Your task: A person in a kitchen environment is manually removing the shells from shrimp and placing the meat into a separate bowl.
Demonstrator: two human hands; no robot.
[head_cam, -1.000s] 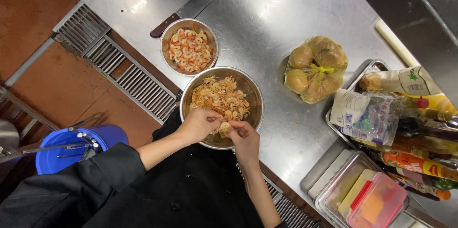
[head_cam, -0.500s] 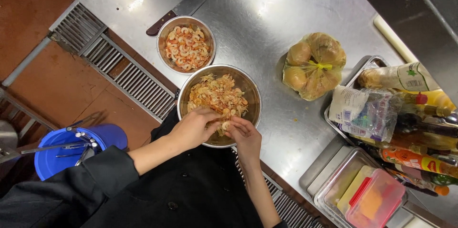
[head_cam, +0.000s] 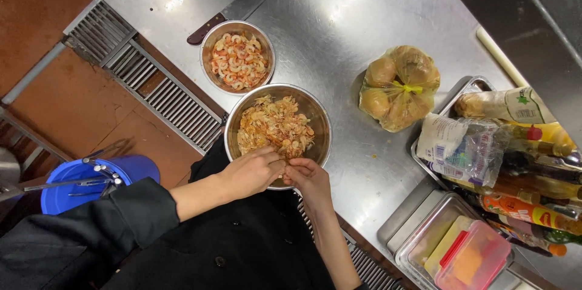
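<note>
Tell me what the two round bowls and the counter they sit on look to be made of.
Larger bowl and smaller bowl: apparently stainless steel, with shiny grey rims reflecting light. Counter: likely brushed stainless steel, a dull silver sheet with soft glare patches and fine scuffs. Both hands, left hand and right hand, meet at the larger bowl's near rim.

Single head-worn view, looking steeply down from above. Steel counter [head_cam: 339, 29] runs diagonally from top centre to lower right. Wearer's dark torso fills bottom; hands meet at frame centre, fairly close. Floor and drain grate [head_cam: 139, 71] occupy left side.
</note>
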